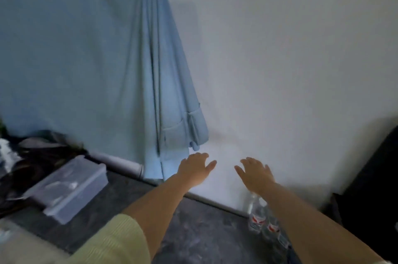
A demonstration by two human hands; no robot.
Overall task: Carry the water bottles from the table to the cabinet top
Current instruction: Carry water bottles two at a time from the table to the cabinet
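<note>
While both arms reached forward over the dark marbled surface, the left hand and the right hand hung above it with fingers spread and relaxed, holding nothing. The water bottles stood upright in a short row under the right forearm, close against the white wall; I could make out at least 2 red-labelled ones, touching or nearly so, though the blur and the arm hid the row's near end. Tucked against the wall like that, they looked out of the way and unlikely to be knocked. Whether this surface was the table or the cabinet top, I could not tell. A clear lidded plastic box sat well apart to the left, and a pale blue cloth draped down behind it.
</note>
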